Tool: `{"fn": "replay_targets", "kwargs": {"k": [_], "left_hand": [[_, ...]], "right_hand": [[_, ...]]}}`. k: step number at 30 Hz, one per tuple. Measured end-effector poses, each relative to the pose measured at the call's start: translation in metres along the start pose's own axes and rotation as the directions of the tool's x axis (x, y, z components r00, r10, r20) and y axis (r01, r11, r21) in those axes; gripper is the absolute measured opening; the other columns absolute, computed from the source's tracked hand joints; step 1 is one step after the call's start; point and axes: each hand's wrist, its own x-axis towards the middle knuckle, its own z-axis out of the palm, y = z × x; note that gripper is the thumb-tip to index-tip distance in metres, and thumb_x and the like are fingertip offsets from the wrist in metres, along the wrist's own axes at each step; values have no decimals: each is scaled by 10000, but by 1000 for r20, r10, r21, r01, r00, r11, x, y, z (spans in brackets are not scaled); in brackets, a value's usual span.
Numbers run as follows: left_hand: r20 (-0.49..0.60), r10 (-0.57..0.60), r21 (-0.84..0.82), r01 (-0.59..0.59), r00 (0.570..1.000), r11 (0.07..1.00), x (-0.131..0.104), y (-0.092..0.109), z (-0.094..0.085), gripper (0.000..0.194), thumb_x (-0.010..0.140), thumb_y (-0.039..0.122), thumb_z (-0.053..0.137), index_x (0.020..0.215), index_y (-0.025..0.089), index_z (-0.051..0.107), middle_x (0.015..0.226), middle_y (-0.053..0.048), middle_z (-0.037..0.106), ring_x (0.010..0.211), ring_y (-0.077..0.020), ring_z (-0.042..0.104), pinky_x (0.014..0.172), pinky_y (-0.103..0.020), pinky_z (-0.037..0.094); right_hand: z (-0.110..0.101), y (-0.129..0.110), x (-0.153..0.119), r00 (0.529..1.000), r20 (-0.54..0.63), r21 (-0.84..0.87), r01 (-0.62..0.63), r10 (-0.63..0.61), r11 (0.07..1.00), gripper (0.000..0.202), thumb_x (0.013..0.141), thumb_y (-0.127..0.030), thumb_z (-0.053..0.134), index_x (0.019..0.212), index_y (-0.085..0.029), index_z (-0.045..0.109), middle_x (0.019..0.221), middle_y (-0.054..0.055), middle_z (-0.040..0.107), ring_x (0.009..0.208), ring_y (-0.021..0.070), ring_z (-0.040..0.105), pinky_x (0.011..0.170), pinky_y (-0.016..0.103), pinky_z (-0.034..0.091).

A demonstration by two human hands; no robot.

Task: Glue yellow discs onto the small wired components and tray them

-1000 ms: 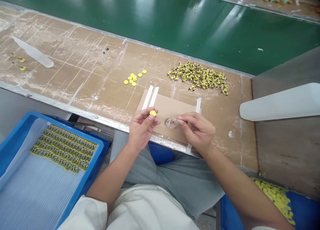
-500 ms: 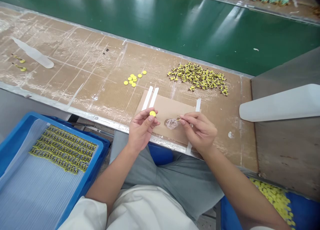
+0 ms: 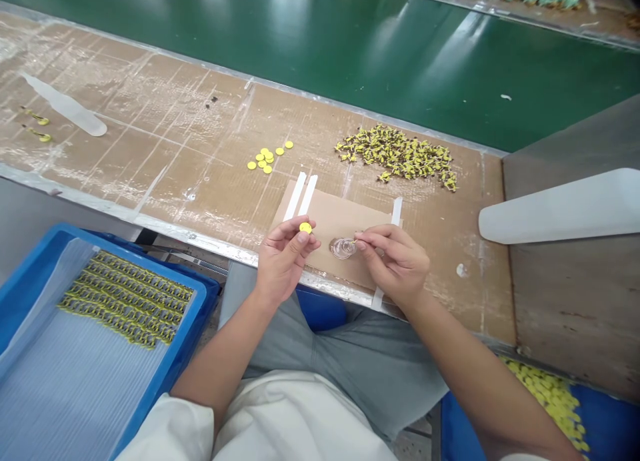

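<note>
Between thumb and fingertips, my left hand pinches a small round yellow disc with dark marks on its face. My right hand is closed in a pinch on a tiny yellow-and-dark piece, mostly covered by the fingers. Its tip is at the right edge of a small clear round dish, which sits on a cardboard sheet taped to the bench. Several loose yellow discs lie beyond my left hand. Farther back on the right is a heap of small yellow-and-dark pieces.
A blue tray at lower left holds rows of yellow-and-dark pieces on a ribbed liner. At right, a white tapered object juts from a panel. A green surface runs behind the bench. More yellow discs sit low right.
My right hand has shifted slightly left, bringing the small piece closer over the dish's right edge. My left hand stays still with the disc.
</note>
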Motion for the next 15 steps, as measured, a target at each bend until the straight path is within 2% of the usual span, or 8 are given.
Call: {"fn": "replay_targets", "kwargs": {"k": [4,10,15], "left_hand": [[-10,3,4,-3,1000,1000,0,1,2,293,717,252,836,996,227,749,972,-24,725,756,-78,682,786,-206,581],[-33,4,12,-4,999,1000,-5,1,1,262,726,235,829,975,230,747,974,-28,739,776,-78,697,780,-185,581],[-76,-16,43,19,997,999,-12,3,-2,260,696,236,850,940,222,760,966,-37,758,765,-82,710,772,-171,583]], "right_hand": [[-1,1,-1,1000,-19,6,-22,22,1000,211,830,-159,701,1015,-251,743,874,63,711,755,181,682,655,317,575],[-2,2,-2,984,-126,103,-110,123,989,193,820,-149,719,981,-251,749,865,45,724,763,169,681,666,305,569],[-2,1,-2,969,-148,132,-177,196,975,140,806,-174,743,930,-237,757,861,46,740,773,172,698,677,298,587]]}}
